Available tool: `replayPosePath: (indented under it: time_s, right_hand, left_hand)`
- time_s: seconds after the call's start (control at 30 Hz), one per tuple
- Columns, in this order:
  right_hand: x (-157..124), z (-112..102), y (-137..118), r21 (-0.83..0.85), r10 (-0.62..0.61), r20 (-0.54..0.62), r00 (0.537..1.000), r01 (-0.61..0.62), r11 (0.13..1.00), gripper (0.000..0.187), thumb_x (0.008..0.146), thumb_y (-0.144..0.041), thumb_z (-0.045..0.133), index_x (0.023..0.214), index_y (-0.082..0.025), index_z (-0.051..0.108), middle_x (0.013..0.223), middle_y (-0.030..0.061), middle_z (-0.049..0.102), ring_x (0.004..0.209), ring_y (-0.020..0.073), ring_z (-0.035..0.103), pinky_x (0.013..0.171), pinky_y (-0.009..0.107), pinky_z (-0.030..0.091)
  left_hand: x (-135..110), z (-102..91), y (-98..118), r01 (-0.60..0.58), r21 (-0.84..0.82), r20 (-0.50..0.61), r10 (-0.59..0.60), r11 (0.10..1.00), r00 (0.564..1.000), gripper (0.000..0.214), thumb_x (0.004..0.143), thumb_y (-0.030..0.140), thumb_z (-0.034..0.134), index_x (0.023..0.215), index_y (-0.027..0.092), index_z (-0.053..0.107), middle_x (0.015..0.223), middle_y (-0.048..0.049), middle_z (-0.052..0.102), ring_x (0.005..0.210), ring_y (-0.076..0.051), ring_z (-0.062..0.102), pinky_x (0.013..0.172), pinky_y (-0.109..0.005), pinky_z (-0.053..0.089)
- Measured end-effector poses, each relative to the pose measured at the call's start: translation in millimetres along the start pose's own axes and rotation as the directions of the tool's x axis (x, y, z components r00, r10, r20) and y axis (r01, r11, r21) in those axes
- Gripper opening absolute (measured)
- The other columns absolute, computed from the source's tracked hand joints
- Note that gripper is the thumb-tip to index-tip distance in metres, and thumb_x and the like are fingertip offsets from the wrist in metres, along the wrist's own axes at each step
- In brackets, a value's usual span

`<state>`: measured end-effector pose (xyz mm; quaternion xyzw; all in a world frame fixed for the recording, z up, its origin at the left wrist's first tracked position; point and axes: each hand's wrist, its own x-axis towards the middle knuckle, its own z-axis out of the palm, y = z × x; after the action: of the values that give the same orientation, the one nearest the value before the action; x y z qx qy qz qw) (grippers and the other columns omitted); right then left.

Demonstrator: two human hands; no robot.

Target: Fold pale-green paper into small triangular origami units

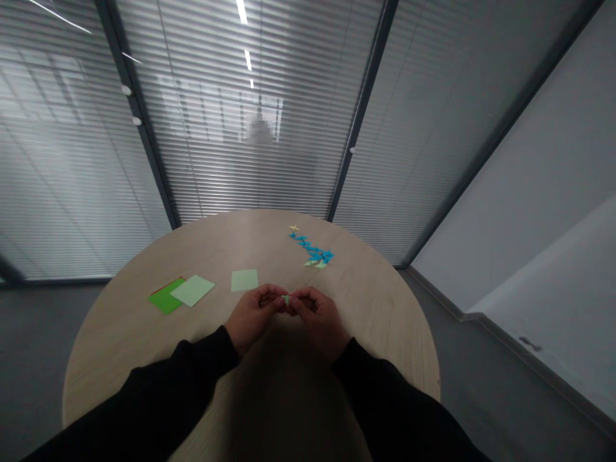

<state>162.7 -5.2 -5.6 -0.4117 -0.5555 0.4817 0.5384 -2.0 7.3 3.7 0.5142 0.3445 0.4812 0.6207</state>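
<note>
Both hands meet over the middle of a round wooden table (pixel 380 321). Between their fingertips is a small piece of folded light green paper (pixel 287 299), mostly covered by the fingers. My left hand (pixel 253 316) pinches it from the left, thumb and fingers together. From the other side my right hand (pixel 321 319) pinches it the same way. Just beyond my left hand lies a flat pale green paper square (pixel 244 280). Past my right hand sits a cluster of small folded blue paper pieces (pixel 315 251), with light green folded pieces (pixel 315 264) at its near end.
A yellow folded paper piece (pixel 294 228) lies at the far end of the blue row. On the left, a pale green sheet (pixel 192 290) overlaps a stack of bright green paper (pixel 166 300) with a red edge showing. Glass panels with blinds (pixel 260 173) stand behind the table; a white wall (pixel 534 212) is on the right.
</note>
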Motion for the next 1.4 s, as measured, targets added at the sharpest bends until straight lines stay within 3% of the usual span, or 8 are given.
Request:
replayPosePath:
  time_s: [0.17, 0.37, 0.53, 0.67, 1.0, 1.13, 1.23, 1.4]
  right_hand:
    - [1, -1, 3, 0.120, 0.016, 0.059, 0.998, -0.023, 0.992, 0.022, 0.082, -0.038, 0.072, 0.093, -0.018, 0.071, 0.079, 0.0028, 0.074, 0.075, 0.0165, 0.069, 0.075, 0.031, 0.055]
    - [2, -2, 2, 0.244, 0.101, 0.042, 0.994, -0.108, 0.964, 0.024, 0.081, -0.039, 0.073, 0.094, -0.019, 0.072, 0.078, 0.0019, 0.073, 0.073, 0.0151, 0.068, 0.074, 0.029, 0.055]
    - [1, -2, -4, 0.124, 0.082, -0.072, 0.994, -0.072, 0.990, 0.025, 0.078, -0.039, 0.075, 0.090, -0.017, 0.073, 0.076, 0.0036, 0.073, 0.072, 0.0165, 0.069, 0.072, 0.030, 0.054]
    - [0, -1, -5, 0.068, 0.069, -0.097, 0.993, -0.063, 0.996, 0.026, 0.077, -0.040, 0.074, 0.090, -0.017, 0.072, 0.075, 0.0047, 0.074, 0.072, 0.0177, 0.069, 0.071, 0.031, 0.054]
    - [1, -4, -11, -0.007, 0.013, -0.090, 0.996, -0.014, 1.000, 0.026, 0.077, -0.041, 0.072, 0.090, -0.018, 0.071, 0.071, 0.0030, 0.071, 0.068, 0.0175, 0.067, 0.067, 0.031, 0.054]
    - [1, -6, -11, 0.015, 0.020, -0.106, 0.994, -0.019, 1.000, 0.027, 0.078, -0.041, 0.072, 0.090, -0.017, 0.071, 0.069, 0.0028, 0.070, 0.066, 0.0173, 0.066, 0.066, 0.032, 0.054]
    - [2, -7, -8, 0.027, 0.016, -0.096, 0.995, -0.013, 1.000, 0.026, 0.079, -0.041, 0.072, 0.089, -0.017, 0.070, 0.068, 0.0027, 0.069, 0.066, 0.0166, 0.065, 0.067, 0.032, 0.053]
    - [3, -4, -5, 0.153, 0.009, -0.064, 0.998, 0.001, 0.988, 0.037, 0.076, -0.038, 0.076, 0.105, -0.019, 0.064, 0.080, 0.0017, 0.069, 0.072, 0.0163, 0.066, 0.069, 0.031, 0.053]
  left_hand:
    - [4, -1.0, -6, -0.016, -0.057, 0.012, 0.016, 0.998, 1.000, 0.032, 0.072, 0.034, 0.081, 0.087, 0.014, 0.062, 0.072, -0.0036, 0.072, 0.069, -0.015, 0.067, 0.070, -0.027, 0.051]
    - [3, -2.2, -9, 0.041, -0.245, 0.033, -0.033, 0.969, 0.999, 0.044, 0.070, 0.035, 0.084, 0.100, 0.017, 0.057, 0.083, -0.0040, 0.074, 0.076, -0.015, 0.070, 0.078, -0.029, 0.053]
    - [2, -2.5, -5, -0.084, 0.069, -0.099, 0.090, 0.994, 0.991, 0.028, 0.073, 0.036, 0.080, 0.084, 0.016, 0.063, 0.075, -0.0016, 0.071, 0.071, -0.015, 0.068, 0.071, -0.028, 0.052]
    - [0, -1.8, -1, -0.096, 0.302, -0.153, 0.148, 0.948, 0.977, 0.026, 0.075, 0.039, 0.075, 0.089, 0.017, 0.069, 0.084, -0.0054, 0.074, 0.077, -0.019, 0.070, 0.075, -0.033, 0.054]
    - [-4, -0.2, 4, -0.151, 0.423, -0.072, 0.199, 0.893, 0.977, 0.035, 0.077, 0.035, 0.075, 0.108, 0.020, 0.069, 0.089, -0.0062, 0.076, 0.080, -0.022, 0.073, 0.076, -0.036, 0.057]
    - [-5, -0.3, 7, -0.240, 0.510, -0.079, 0.323, 0.826, 0.943, 0.022, 0.077, 0.031, 0.075, 0.097, 0.023, 0.070, 0.086, -0.0039, 0.077, 0.079, -0.021, 0.072, 0.077, -0.035, 0.057]
    - [-6, -1.7, 7, -0.256, 0.601, -0.038, 0.346, 0.757, 0.937, 0.009, 0.080, 0.031, 0.073, 0.086, 0.024, 0.074, 0.086, -0.0044, 0.077, 0.080, -0.022, 0.071, 0.080, -0.036, 0.056]
    - [-5, -0.2, 7, -0.188, 0.517, -0.075, 0.263, 0.835, 0.962, 0.013, 0.079, 0.033, 0.072, 0.086, 0.022, 0.074, 0.085, -0.0045, 0.077, 0.077, -0.022, 0.072, 0.076, -0.034, 0.056]
